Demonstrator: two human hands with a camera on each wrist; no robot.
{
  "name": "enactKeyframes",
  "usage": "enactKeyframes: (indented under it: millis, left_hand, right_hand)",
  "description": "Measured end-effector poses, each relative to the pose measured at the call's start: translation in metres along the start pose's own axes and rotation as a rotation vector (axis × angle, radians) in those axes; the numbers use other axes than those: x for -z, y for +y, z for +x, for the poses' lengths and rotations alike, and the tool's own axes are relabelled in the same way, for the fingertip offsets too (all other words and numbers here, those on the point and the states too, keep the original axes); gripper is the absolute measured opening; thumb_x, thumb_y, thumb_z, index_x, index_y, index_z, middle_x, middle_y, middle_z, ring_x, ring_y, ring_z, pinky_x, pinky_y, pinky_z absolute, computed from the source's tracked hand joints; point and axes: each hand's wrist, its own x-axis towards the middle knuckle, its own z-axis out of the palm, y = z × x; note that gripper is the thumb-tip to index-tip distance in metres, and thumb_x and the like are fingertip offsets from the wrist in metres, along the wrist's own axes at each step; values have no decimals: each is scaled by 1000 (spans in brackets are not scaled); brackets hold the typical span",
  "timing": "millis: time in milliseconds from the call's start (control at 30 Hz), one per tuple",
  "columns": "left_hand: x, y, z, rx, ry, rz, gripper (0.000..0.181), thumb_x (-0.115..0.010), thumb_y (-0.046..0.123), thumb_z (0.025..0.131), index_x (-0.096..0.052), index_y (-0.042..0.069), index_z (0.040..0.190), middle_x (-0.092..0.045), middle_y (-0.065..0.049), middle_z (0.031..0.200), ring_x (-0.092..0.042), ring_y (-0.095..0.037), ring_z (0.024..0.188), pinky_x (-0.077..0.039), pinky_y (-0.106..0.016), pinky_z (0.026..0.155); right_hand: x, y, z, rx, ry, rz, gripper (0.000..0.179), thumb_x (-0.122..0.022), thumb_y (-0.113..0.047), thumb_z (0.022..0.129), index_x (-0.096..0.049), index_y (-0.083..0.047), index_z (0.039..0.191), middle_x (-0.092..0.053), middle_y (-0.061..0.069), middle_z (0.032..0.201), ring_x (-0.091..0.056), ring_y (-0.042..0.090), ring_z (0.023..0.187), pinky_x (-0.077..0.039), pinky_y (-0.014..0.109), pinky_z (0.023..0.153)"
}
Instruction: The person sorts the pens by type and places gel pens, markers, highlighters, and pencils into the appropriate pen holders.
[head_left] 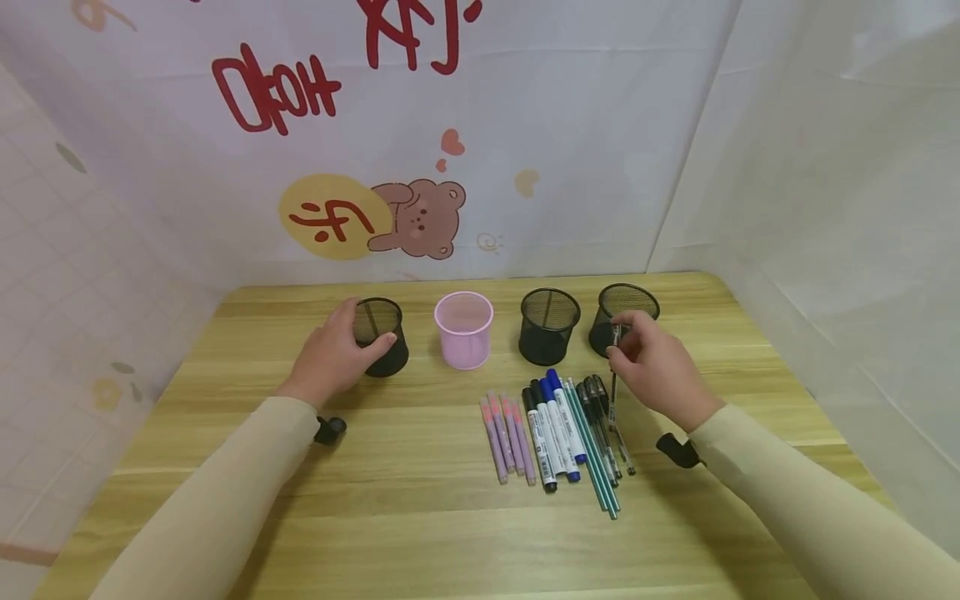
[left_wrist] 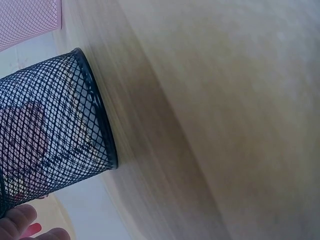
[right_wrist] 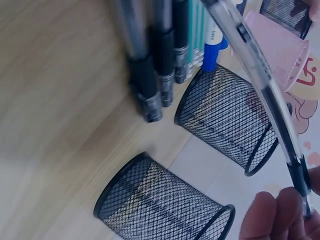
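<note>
My left hand (head_left: 330, 354) grips the leftmost black mesh pen cup (head_left: 390, 360), thumb across its front; in the left wrist view, fingertips (left_wrist: 22, 217) show at the lower left, beside the cup's mesh wall (left_wrist: 55, 125). My right hand (head_left: 660, 367) pinches a clear-barrelled gel pen (head_left: 613, 392) near its black-gripped end, and the pen hangs down in front of the rightmost black mesh cup (head_left: 602, 333). The right wrist view shows that pen (right_wrist: 265, 90) slanting across, fingers (right_wrist: 260, 215) at its lower end. Other gel pens (head_left: 597, 404) lie on the table below the hand.
A pink mesh cup (head_left: 465, 346) and another black mesh cup (head_left: 546, 342) stand between the outer two. Before them on the wooden table (head_left: 375, 500) lie lilac pens (head_left: 506, 437), black and blue markers (head_left: 555, 425) and green pencils (head_left: 594, 454). A printed cloth (head_left: 570, 125) rises behind.
</note>
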Motion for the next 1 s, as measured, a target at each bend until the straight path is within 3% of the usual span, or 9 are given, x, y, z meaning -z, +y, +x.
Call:
enactKeyframes:
  millis: [333, 567, 1000]
  left_hand:
    - [-1, -2, -1, -4, 4, -5, 106, -52, 78, 95, -23, 4, 165, -35, -22, 168, -41, -51, 147, -32, -70, 120]
    - [-1, -1, -1, -6, 8, -12, 105, -52, 76, 95, -23, 4, 165, -35, -22, 167, -41, -52, 147, -30, -71, 121]
    - [1, 0, 0, -6, 9, -18, 106, -52, 77, 95, -23, 3, 165, -35, -23, 167, -40, -51, 148, -29, -71, 121]
  right_hand:
    - [-11, -17, 6, 12, 83, 136, 42, -65, -6, 101, -49, 0, 139, -65, 11, 90, -56, 19, 69, -47, 26, 57]
    - [-23, -29, 14, 46, 135, 213, 42, -65, -4, 100, -49, -3, 139, -65, 10, 92, -60, 19, 71, -49, 24, 62]
    - [-46, -63, 31, 57, 183, 431, 44, -66, -4, 100, -46, -3, 139, -62, 11, 98, -60, 16, 74, -49, 23, 64]
